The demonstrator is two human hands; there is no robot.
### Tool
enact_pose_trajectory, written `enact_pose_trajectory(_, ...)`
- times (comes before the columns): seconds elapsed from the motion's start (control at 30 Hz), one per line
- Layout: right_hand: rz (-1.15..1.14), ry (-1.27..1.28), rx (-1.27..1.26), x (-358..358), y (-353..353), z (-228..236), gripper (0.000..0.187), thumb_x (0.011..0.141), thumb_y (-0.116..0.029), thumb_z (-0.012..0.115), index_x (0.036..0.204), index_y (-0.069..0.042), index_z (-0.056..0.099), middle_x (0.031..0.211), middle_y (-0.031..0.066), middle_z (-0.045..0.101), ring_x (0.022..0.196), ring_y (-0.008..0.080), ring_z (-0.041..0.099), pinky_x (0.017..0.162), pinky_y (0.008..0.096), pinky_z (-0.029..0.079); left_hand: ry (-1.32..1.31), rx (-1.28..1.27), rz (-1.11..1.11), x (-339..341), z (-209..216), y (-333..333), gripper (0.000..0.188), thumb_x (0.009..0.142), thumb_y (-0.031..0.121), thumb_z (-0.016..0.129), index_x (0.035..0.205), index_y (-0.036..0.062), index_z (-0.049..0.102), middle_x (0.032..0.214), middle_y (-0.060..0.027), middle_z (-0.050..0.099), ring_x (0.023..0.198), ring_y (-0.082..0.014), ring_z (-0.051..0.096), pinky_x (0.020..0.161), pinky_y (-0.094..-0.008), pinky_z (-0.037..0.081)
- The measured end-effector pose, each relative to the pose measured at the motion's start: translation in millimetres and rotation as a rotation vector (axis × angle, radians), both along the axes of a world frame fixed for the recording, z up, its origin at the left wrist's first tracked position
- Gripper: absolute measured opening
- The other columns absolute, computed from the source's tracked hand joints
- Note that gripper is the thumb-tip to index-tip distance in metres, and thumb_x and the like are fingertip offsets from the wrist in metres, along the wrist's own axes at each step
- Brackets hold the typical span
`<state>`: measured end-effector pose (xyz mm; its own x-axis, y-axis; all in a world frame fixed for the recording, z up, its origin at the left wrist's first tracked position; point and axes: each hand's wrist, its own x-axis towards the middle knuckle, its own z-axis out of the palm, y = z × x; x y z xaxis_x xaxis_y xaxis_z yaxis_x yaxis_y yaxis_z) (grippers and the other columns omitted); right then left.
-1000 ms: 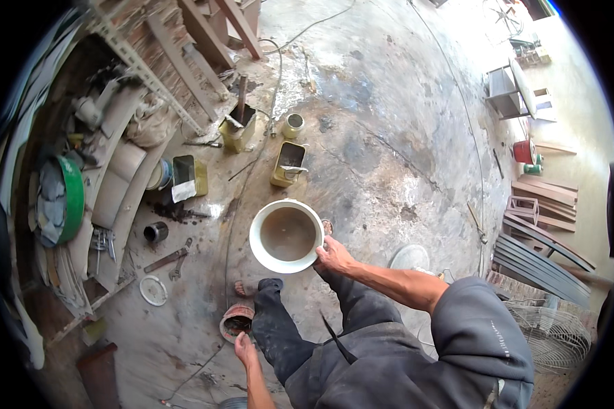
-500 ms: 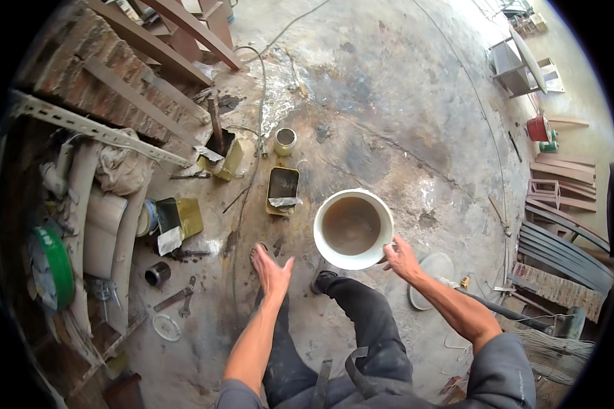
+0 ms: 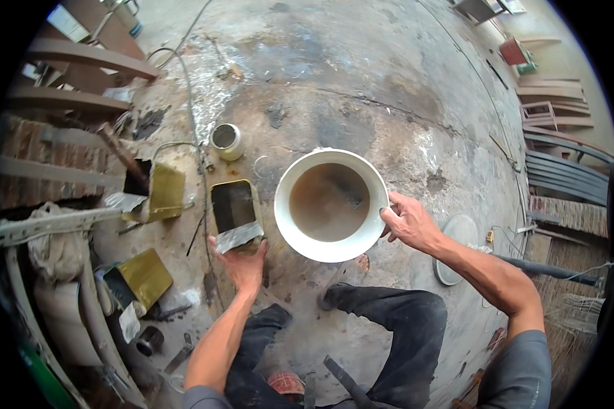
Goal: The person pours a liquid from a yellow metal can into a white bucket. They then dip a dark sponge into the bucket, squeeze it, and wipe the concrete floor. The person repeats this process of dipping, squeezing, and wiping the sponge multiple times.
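My right hand (image 3: 409, 219) is closed on the right rim of a white bucket (image 3: 284, 228), with the thumb over the edge. Murky brown liquid (image 3: 327, 204) lies inside, with a darker patch toward its right. To the left of the bucket stands an open rectangular tin (image 3: 256, 198) with a bent metal flap (image 3: 240, 236) at its near end. My left hand (image 3: 242, 267) grips that near end, fingers on the left and thumb on the right. Just beyond the tin is a round open can (image 3: 226, 142).
A tin with a stick in it (image 3: 165, 191) and a tipped yellow tin (image 3: 143, 276) are at left, near a perforated metal bar (image 3: 54, 226). A cable (image 3: 196, 123) crosses the floor. On the right lie a round lid (image 3: 457, 249), a dark pipe (image 3: 546, 269) and stacked slats (image 3: 566, 174).
My left hand has reached forward from open air and taken hold of the rectangular tin. The bucket in my right hand now appears larger and slightly farther left, and the view has shifted.
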<state>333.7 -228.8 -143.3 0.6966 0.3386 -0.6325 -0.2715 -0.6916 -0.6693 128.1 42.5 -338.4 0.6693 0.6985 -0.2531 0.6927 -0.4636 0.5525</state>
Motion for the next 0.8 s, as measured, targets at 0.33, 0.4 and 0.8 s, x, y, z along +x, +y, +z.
enact_pose_trajectory(0.33,-0.019,-0.060,0.004,23.1,7.2,-45.3,0.039,0.091,-0.020,0.052,0.120,0.003,0.062,0.079,0.0162,0.071,0.065,0.0205,0.071,0.059,0.0321,0.059,0.148,-0.114,-0.199,5.4,15.3,39.9,0.121,0.066,0.047,0.088,0.150,-0.0082,0.020,0.159,-0.0315,0.011,0.147,-0.0457,0.012,0.121,-0.0490,0.016)
enact_pose_trajectory(0.4,-0.022,-0.087,0.017,27.2,7.1,-56.7,0.039,0.090,-0.020,0.053,0.119,0.004,0.063,0.078,0.0169,0.071,0.065,0.0206,0.071,0.059,0.0321,0.059,0.148,-0.108,-0.155,14.6,21.4,34.0,0.147,0.063,0.045,0.092,0.151,-0.0117,-0.011,0.155,-0.0310,0.018,0.147,-0.0390,0.018,0.122,-0.0442,0.015)
enact_pose_trajectory(0.8,-0.063,-0.146,0.105,37.8,-2.8,-97.1,0.040,0.090,-0.022,0.053,0.113,0.008,0.064,0.084,0.0182,0.072,0.068,0.0218,0.073,0.061,0.0330,0.062,-0.138,-0.231,-0.194,16.3,-1.2,44.2,0.136,0.064,0.027,0.093,0.153,-0.0055,-0.004,0.141,-0.0220,0.043,0.128,-0.0302,0.048,0.115,-0.0420,0.033)
